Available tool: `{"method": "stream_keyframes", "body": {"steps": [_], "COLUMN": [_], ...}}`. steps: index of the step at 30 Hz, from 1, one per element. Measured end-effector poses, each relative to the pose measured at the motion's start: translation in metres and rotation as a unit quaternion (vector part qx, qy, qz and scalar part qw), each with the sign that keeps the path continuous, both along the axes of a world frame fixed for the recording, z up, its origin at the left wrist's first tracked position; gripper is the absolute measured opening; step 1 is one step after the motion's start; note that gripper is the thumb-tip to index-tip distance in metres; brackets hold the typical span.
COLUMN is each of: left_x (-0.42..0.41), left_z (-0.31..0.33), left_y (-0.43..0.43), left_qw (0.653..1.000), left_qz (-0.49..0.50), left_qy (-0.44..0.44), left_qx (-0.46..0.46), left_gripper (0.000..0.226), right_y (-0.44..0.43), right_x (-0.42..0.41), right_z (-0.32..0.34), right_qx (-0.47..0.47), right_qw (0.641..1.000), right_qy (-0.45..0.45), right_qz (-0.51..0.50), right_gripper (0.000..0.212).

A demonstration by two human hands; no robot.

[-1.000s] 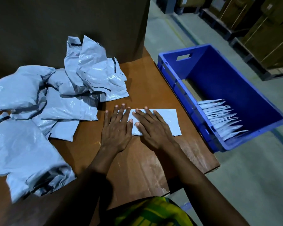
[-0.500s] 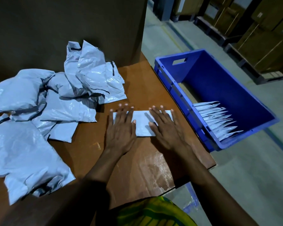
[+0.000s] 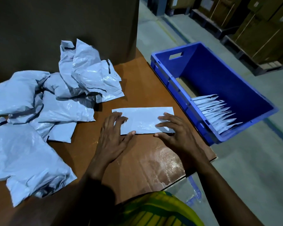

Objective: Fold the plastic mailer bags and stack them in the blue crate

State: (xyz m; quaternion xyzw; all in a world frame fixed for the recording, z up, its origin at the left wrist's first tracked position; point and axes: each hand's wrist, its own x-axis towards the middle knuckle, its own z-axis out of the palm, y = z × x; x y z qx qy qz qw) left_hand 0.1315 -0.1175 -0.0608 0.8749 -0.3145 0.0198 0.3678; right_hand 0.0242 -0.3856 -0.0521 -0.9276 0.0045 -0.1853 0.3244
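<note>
Spread and unclenched, the left hand (image 3: 112,136) and right hand (image 3: 176,134) press opposite ends of a pale grey folded plastic mailer (image 3: 144,120) flat on the brown table (image 3: 137,160), likely setting its crease, just beside the blue plastic crate (image 3: 227,82) holding stacked folded mailers (image 3: 216,111).

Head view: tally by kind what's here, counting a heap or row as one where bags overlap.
Table: 1
Blue crate: 1
Folded mailer lying flat: 1
Heap of crumpled mailers: 1
Row of folded mailers in the crate: 1
Left hand and right hand: 2
Total: 7
</note>
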Motion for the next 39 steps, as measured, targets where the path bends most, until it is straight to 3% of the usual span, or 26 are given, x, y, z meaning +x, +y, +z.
{"method": "stream_keyframes", "body": {"steps": [4, 14, 20, 22, 25, 28, 31, 35, 37, 39], "left_x": [-0.011, 0.016, 0.014, 0.012, 0.007, 0.012, 0.027, 0.040, 0.033, 0.020], "left_z": [0.002, -0.012, 0.000, 0.011, 0.036, 0.055, 0.055, 0.024, 0.013, 0.010], "left_y": [0.014, 0.017, 0.024, 0.023, 0.016, 0.007, -0.004, -0.014, -0.020, -0.031], "left_qw": [0.999, 0.990, 0.995, 0.995, 0.979, 0.951, 0.944, 0.971, 0.978, 0.980], "left_qz": [-0.003, 0.012, 0.043, 0.048, 0.091, 0.158, 0.211, 0.213, 0.211, 0.176], "left_qy": [0.002, -0.139, -0.084, -0.043, 0.036, 0.083, 0.102, 0.080, 0.003, -0.079], "left_qx": [-0.041, -0.012, -0.039, -0.079, -0.179, -0.254, -0.233, -0.079, -0.002, 0.042], "left_gripper": [0.038, 0.005, 0.010, 0.011, 0.007, 0.010, 0.008, 0.014, 0.021, 0.032], "right_y": [0.004, 0.002, -0.010, -0.013, -0.008, 0.004, 0.002, -0.006, 0.000, 0.016], "right_x": [-0.002, -0.005, -0.013, -0.013, -0.009, 0.005, 0.021, 0.032, 0.032, 0.033], "right_z": [-0.009, -0.008, -0.004, -0.003, 0.012, 0.044, 0.054, 0.024, 0.009, 0.009], "right_qx": [-0.015, -0.045, -0.055, -0.042, 0.035, 0.185, 0.266, 0.146, -0.009, -0.105], "right_qw": [0.998, 0.994, 0.997, 0.996, 0.993, 0.965, 0.952, 0.971, 0.978, 0.977], "right_qy": [-0.054, -0.083, -0.053, -0.067, -0.078, -0.090, -0.040, 0.067, 0.051, -0.004], "right_qz": [-0.018, -0.054, -0.026, -0.028, -0.081, -0.160, -0.148, -0.177, -0.203, -0.186], "right_gripper": [0.022, 0.011, 0.034, 0.030, 0.024, 0.019, 0.026, 0.044, 0.054, 0.052]}}
